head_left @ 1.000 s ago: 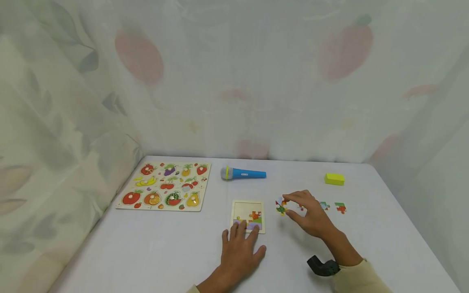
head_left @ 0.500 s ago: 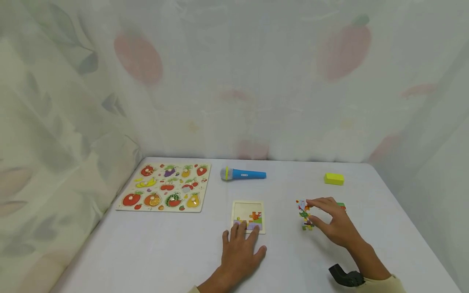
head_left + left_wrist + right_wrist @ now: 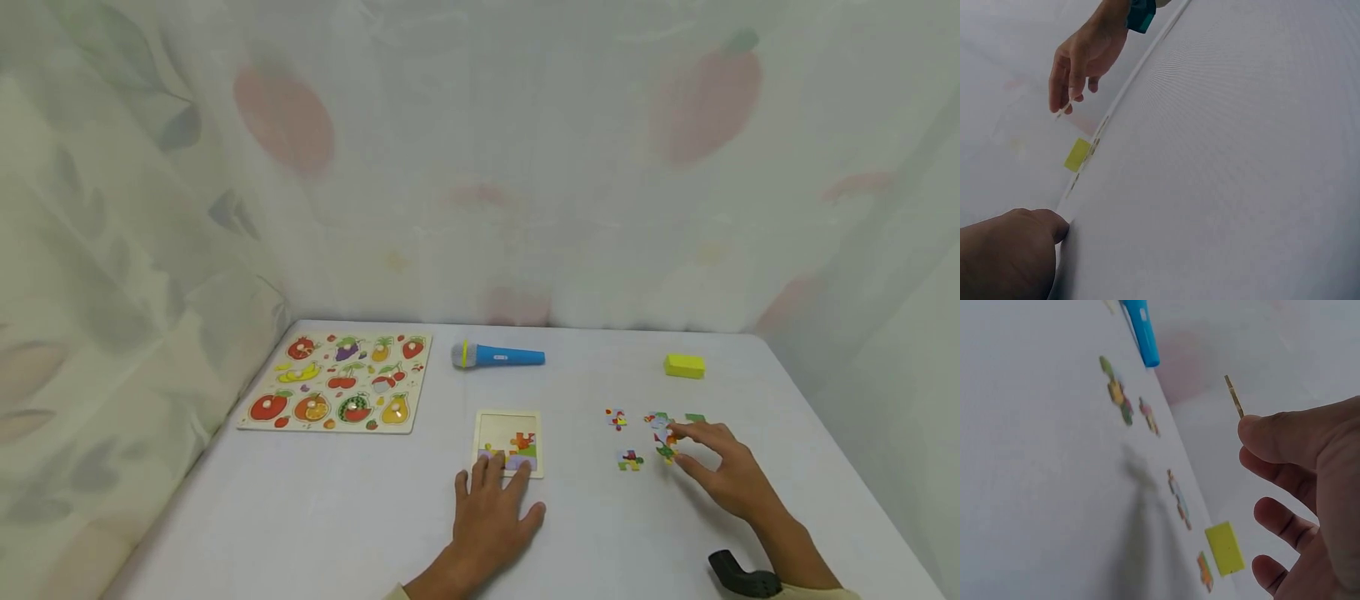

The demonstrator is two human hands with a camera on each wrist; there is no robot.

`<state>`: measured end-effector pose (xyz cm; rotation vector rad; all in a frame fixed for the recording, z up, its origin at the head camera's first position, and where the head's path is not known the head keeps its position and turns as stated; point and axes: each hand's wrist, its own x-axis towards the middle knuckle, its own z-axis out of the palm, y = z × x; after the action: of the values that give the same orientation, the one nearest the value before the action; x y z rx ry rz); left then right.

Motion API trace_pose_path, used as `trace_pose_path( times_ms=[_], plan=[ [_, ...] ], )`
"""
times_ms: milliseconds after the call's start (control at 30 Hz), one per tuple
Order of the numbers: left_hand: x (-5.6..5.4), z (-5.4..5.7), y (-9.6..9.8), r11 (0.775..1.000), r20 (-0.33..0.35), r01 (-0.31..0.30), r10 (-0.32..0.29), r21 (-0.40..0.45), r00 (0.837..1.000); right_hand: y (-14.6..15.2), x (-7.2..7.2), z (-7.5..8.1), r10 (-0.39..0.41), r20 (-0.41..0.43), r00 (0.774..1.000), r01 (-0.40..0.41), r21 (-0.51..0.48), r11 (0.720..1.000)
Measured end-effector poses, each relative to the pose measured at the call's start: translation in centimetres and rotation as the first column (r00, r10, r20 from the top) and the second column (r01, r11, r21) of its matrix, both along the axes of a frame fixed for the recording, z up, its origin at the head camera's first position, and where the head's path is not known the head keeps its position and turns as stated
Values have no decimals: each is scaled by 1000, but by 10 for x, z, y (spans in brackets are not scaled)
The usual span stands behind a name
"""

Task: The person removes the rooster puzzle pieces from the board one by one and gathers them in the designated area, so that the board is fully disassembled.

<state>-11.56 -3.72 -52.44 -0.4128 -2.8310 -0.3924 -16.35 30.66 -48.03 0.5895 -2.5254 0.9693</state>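
My right hand pinches a small jigsaw puzzle piece between thumb and fingertips, over the right half of the table. In the right wrist view the puzzle piece shows edge-on, raised above the table. Loose puzzle pieces lie close by: one to the left, one nearer me, and others partly covered by the held piece and the hand. My left hand rests with spread fingers on the near edge of a framed puzzle tray. Several fitted pieces fill the tray's lower part, some hidden under the fingers.
A fruit peg puzzle board lies at the back left. Behind the tray is a blue toy microphone. A yellow block stands at the back right. Patterned cloth closes off the back and sides of the table.
My right hand has moved right and slightly toward me with the puzzle piece, uncovering the loose pieces on the left. My left hand has stayed on the tray.
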Motion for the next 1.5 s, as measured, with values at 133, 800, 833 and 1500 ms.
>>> trace_pose_path(
  times_ms=[133, 800, 833, 1500],
  plan=[
    [0, 2, 0, 1000, 5, -1, 1, -4, 1000, 8, -1, -8, -63, 99, 993, 59, 43, 997],
    [0, 2, -1, 1000, 10, -11, 11, 10, 1000, 16, -6, -32, -114, 240, 964, 90, 110, 990],
    [0, 2, -1, 1000, 9, -10, 10, 11, 1000, 16, -6, -33, -119, 238, 964, 94, 114, 989],
    [1, 4, 0, 1000, 19, -8, 8, 17, 1000, -26, -14, 28, 16, 46, 999, -14, -29, 999]
  ],
)
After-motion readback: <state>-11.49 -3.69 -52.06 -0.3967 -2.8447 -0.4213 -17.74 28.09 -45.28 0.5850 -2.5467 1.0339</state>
